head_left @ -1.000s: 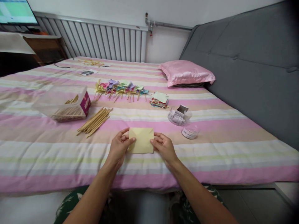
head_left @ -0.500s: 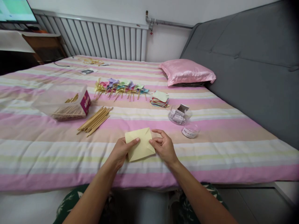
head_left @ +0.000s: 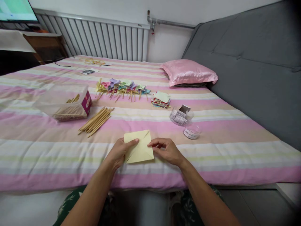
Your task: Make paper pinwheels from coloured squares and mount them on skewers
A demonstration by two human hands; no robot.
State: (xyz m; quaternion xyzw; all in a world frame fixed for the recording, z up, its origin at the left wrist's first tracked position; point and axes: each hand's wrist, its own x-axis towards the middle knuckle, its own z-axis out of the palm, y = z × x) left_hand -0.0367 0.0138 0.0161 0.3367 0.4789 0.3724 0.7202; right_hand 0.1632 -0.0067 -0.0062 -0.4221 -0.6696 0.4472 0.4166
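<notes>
Head view, over the near edge of a striped bed [head_left: 225, 158]. Yellow paper square [head_left: 141, 152] at near centre, held between two bare hands, face up and slightly turned. Diagonal lines run in from its corners; cut or crease, cannot tell. Whether its underside touches the bed, cannot tell either.

Left hand [head_left: 119, 151]: gripping the left side of the square, thumb laid flat across the top, other fingers mostly hidden beneath. Right hand [head_left: 167, 151]: at the right edge, fingers bent and bunched, index tip against the paper; cannot tell whether they pinch it.

Left of the hands, a bundle of wooden sticks [head_left: 96, 121] lies loose on the bed, tips roughly aligned. Just beyond, farther left, a clear plastic box [head_left: 53, 100] with more sticks inside and a purple label [head_left: 87, 103] on its right end.

Far of centre, a row of paper pinwheels [head_left: 122, 85] in yellow, pink, lilac, green and blue, lying close together and overlapping. Right of them, a stack of coloured paper [head_left: 161, 99], pale green sheet on top.

Right of the hands, two clear tubs: the farther tub [head_left: 178, 118] holds small packs, the nearer tub [head_left: 191, 133] bears a white label. Far right, a pink pillow [head_left: 190, 73] near the grey headboard [head_left: 242, 69]. Far side, a white radiator [head_left: 101, 39] against the wall.
</notes>
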